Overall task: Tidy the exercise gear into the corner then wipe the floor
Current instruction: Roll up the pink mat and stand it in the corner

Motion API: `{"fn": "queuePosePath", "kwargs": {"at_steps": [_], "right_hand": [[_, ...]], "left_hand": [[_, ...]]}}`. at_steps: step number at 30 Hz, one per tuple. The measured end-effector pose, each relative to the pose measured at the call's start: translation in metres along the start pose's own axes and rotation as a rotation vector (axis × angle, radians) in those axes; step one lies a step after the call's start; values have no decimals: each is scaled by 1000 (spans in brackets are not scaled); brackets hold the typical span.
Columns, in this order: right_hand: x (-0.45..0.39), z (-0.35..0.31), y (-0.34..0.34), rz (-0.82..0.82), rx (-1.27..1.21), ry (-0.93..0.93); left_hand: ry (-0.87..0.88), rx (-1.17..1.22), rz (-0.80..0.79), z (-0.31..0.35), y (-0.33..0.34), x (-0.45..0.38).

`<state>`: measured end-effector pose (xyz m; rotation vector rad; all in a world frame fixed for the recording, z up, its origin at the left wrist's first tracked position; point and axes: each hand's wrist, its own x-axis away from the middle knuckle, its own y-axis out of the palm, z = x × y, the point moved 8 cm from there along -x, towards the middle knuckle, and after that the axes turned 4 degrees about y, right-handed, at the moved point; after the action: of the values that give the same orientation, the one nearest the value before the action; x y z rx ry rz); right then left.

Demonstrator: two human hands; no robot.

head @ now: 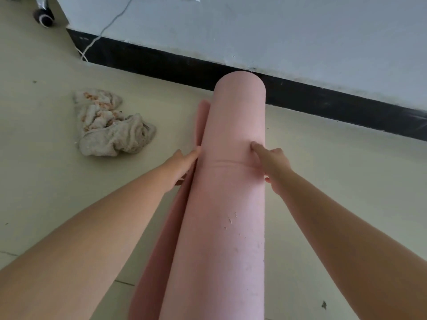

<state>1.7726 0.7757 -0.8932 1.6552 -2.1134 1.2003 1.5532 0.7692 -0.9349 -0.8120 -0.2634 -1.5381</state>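
A pink exercise mat (233,181), rolled into a thick tube, runs from the bottom of the view toward the wall, with a loose flap showing along its left side. My left hand (182,165) lies flat against the roll's left side at the flap. My right hand (270,162) presses on the roll's right side, its index finger pushed into the foam. A crumpled whitish cloth (111,125) with orange flecks lies on the floor left of the mat, apart from both hands.
A pale wall (300,38) with a black skirting board (175,65) runs diagonally across the far side. A white cable (101,33) hangs down the wall to the floor. A chair castor (44,17) stands at the top left. The floor (323,158) is pale tile.
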Motion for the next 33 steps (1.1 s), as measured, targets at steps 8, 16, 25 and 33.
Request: {"fn": "queuePosePath", "kwargs": {"at_steps": [8,16,25,33], "right_hand": [[19,1,-5,-78,-150,-81],[90,-75,-58,-94,-231,-342],[192,-191,-161,75,-271,-703],[199,-198,-184,-13,-302,-672]], "left_hand": [[75,149,-72,28,11,38],[336,146,158,133,-30,104],[784,198,263,282,-67,222],[839,92,152,291,-52,237]]}}
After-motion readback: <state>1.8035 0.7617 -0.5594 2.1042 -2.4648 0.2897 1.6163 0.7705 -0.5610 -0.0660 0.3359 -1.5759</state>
